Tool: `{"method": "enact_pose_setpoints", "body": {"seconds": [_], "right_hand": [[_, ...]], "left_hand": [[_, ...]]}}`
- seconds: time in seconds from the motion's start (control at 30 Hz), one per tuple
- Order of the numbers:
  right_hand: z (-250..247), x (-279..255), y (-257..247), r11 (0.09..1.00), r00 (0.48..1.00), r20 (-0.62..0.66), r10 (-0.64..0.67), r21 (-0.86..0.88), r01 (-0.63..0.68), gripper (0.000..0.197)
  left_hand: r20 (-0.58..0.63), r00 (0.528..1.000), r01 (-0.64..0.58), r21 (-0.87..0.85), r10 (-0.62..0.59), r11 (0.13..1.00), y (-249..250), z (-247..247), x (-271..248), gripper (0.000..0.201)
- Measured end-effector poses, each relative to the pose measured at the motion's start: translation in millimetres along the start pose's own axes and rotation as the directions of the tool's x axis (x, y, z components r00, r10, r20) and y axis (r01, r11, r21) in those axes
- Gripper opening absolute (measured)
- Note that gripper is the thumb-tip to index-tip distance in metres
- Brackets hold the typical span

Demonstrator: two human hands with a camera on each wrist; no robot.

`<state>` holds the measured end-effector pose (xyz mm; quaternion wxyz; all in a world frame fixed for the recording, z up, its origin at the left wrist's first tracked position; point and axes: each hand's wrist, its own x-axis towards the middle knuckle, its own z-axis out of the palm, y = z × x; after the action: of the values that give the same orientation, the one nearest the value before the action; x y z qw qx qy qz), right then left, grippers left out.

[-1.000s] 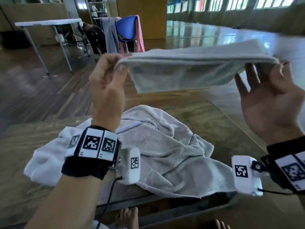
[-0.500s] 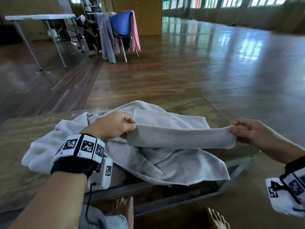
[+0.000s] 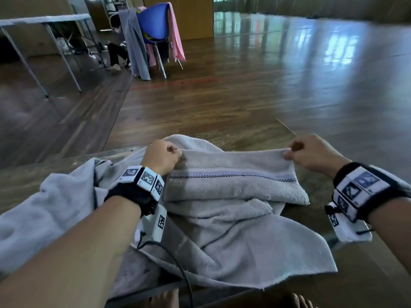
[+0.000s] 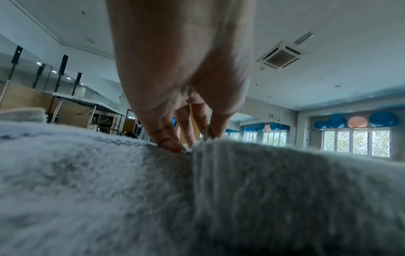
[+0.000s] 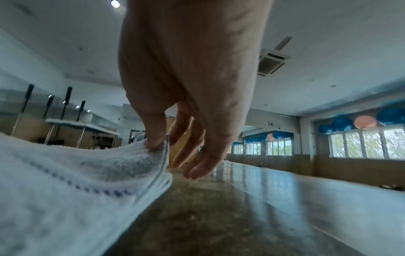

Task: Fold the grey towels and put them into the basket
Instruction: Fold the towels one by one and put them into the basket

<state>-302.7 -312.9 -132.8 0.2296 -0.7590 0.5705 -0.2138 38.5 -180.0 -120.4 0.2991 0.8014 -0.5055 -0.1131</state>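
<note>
Folded grey towel [image 3: 235, 185] lies on a loose grey towel [image 3: 244, 245] atop the table [image 3: 311, 181] — stripe facing up. L hand [image 3: 161, 156] pinches its far corner at 10 o'clock; R hand [image 3: 311, 152] pinches the far corner at 2 o'clock w/ thumb and forefinger, other fingers loose. Blue chair [image 3: 153, 23] w/ draped cloths at 11 — well apart.
</note>
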Motion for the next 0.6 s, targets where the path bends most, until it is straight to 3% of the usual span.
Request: {"method": "enact_pose_setpoints", "body": {"seconds": [0.27,0.4,0.5,0.6], "right_hand": [[20,5,-10,0.99,0.998,0.059,-0.037,-0.135,0.045,0.016],[-6,-10,-32,0.991,0.983,-0.139,-0.117,-0.085,0.106,0.012],[-38,-32,-61,0.964,0.881,-0.412,-0.231,0.023,0.264,0.012],[-62,-70,-80,0.871,0.778,-0.566,-0.273,0.199,0.45,0.015]], "left_hand": [[-0.008,0.999,-0.035,-0.016,0.035,0.999,-9,4,5,0.021],[-0.152,0.981,-0.133,-0.073,0.121,0.988,8,-18,-8,0.011],[-0.325,0.923,-0.258,-0.127,0.206,0.958,27,-55,-21,0.01],[-0.461,0.858,-0.351,-0.207,0.226,0.913,37,-91,-44,0.016]]}}
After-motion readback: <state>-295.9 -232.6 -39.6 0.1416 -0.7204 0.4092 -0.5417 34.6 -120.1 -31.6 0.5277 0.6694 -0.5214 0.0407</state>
